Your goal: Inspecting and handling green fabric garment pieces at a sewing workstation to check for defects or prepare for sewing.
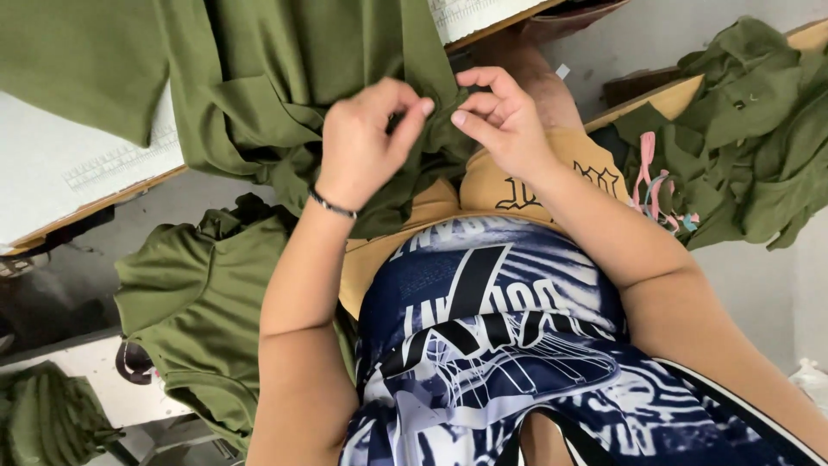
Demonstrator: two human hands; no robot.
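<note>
An olive green garment hangs off the white work table down toward my lap. My left hand pinches a fold of this green cloth between thumb and fingers; a thin dark band circles its wrist. My right hand pinches the same cloth just beside it, fingertips almost touching the left hand's. Below the hands I see my own mustard shorts and blue-and-white printed shirt.
More olive green garments lie in a pile on a wooden surface at right and in a heap at lower left. Pink and blue cords hang by the right pile. The floor is grey concrete.
</note>
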